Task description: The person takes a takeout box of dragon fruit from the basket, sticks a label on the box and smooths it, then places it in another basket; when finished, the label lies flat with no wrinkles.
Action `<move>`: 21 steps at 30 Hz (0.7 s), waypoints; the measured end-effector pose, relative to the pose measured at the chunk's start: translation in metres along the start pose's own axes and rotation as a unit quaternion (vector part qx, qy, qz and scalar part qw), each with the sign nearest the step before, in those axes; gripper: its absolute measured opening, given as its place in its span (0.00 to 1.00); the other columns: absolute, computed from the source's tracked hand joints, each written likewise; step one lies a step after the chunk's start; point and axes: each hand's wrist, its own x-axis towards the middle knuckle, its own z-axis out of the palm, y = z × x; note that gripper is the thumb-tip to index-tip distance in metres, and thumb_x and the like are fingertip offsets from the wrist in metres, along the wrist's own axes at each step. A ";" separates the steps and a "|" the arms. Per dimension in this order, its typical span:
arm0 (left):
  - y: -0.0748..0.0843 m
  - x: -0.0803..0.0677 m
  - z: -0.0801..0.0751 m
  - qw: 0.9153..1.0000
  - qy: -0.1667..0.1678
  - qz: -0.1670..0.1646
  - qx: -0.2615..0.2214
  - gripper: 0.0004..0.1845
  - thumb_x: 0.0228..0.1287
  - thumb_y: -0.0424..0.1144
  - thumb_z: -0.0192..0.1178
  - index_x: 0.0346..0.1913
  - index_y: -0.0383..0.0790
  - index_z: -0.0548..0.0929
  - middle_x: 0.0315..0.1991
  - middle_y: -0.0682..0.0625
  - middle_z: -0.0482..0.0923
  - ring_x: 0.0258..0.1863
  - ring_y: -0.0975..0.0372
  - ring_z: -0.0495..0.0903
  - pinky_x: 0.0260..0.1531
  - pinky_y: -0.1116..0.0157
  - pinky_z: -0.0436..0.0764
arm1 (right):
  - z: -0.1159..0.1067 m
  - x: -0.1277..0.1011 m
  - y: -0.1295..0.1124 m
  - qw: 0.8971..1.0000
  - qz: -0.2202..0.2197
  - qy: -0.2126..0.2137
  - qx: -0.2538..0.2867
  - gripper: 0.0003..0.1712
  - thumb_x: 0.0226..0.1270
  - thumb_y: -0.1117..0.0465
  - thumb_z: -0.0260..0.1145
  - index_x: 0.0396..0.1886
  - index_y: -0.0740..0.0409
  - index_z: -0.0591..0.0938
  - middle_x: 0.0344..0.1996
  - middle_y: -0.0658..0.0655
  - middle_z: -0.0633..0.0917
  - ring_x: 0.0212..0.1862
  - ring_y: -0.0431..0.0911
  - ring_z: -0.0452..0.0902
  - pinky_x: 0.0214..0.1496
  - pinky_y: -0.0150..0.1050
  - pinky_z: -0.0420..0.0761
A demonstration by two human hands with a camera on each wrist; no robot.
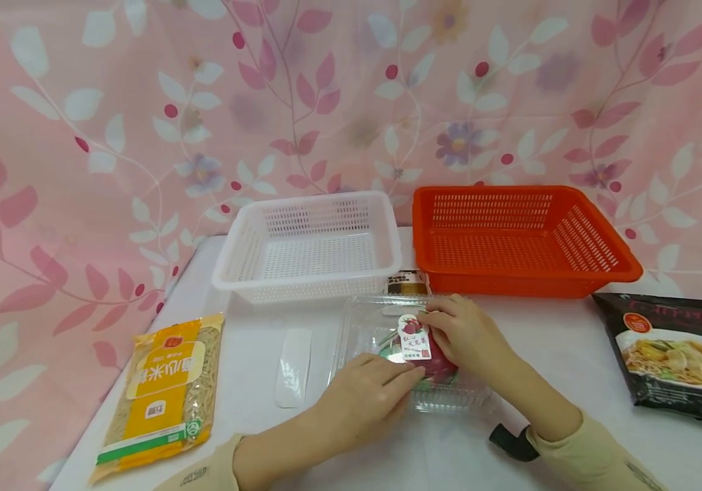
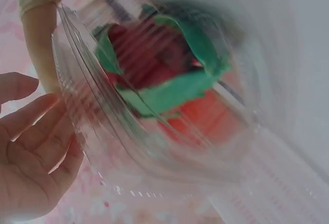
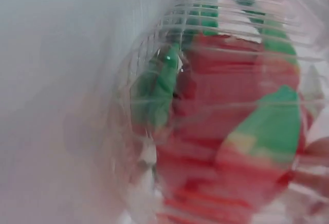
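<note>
A clear plastic clamshell box (image 1: 359, 324) lies in front of me with a red dragon fruit (image 1: 441, 367) inside, its green scales plain in both wrist views. A white label (image 1: 414, 339) is on the lid. My left hand (image 1: 366, 402) rests on the box's near left part, fingers loosely extended. In the left wrist view, the left fingers (image 2: 49, 131) touch the ridged plastic edge. My right hand (image 1: 470, 337) lies over the box's right side, with slightly bent fingers pressing the lid. Whether the lid is fastened cannot be told.
Behind the box stand a white basket (image 1: 308, 290) and a red basket (image 1: 510, 283), with a small labelled container (image 1: 407, 281) between them. Yellow-packed rice noodles (image 1: 163, 395) and a white strip (image 1: 293, 368) lie left. A black noodle packet (image 1: 676, 354) lies right.
</note>
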 end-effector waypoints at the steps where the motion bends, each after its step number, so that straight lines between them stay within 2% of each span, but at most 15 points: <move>1: -0.003 -0.001 -0.001 1.000 -0.001 -0.016 -0.004 0.17 0.53 0.40 0.62 0.47 0.44 0.81 0.42 0.54 0.80 0.42 0.63 0.78 0.43 0.67 0.75 | -0.001 -0.002 0.001 1.000 -0.009 0.009 -0.005 0.12 0.44 0.67 0.72 0.33 0.60 0.86 0.34 0.58 0.83 0.40 0.53 0.77 0.44 0.46 0.78; 7: -0.025 -0.014 -0.002 0.992 -0.034 -0.125 -0.007 0.19 0.59 0.46 0.57 0.52 0.43 0.78 0.56 0.44 0.72 0.56 0.52 0.69 0.52 0.58 0.72 | -0.009 -0.019 0.002 1.000 -0.007 0.025 -0.002 0.15 0.45 0.64 0.71 0.37 0.60 0.86 0.38 0.59 0.82 0.44 0.54 0.75 0.47 0.50 0.76; 12: -0.040 -0.023 -0.002 0.970 -0.095 -0.221 -0.027 0.29 0.64 0.56 0.49 0.61 0.42 0.70 0.64 0.40 0.60 0.60 0.43 0.64 0.50 0.49 0.73 | -0.020 -0.033 0.002 0.999 0.049 0.006 0.009 0.19 0.49 0.59 0.70 0.44 0.59 0.83 0.47 0.63 0.79 0.48 0.58 0.71 0.50 0.55 0.72; 17: -0.047 -0.028 0.001 0.944 -0.150 -0.280 -0.094 0.41 0.59 0.67 0.46 0.69 0.43 0.59 0.69 0.41 0.51 0.59 0.47 0.66 0.41 0.53 0.78 | -0.028 -0.048 -0.002 0.989 0.130 -0.055 0.040 0.27 0.54 0.54 0.68 0.54 0.58 0.76 0.56 0.66 0.71 0.48 0.62 0.72 0.46 0.59 0.73; 21: -0.046 -0.028 0.007 0.931 -0.174 -0.295 -0.124 0.49 0.52 0.73 0.46 0.71 0.46 0.54 0.72 0.44 0.42 0.62 0.41 0.61 0.38 0.48 0.78 | -0.032 -0.053 -0.006 0.973 0.179 -0.135 0.059 0.35 0.59 0.44 0.62 0.64 0.55 0.68 0.65 0.64 0.61 0.47 0.63 0.74 0.41 0.61 0.75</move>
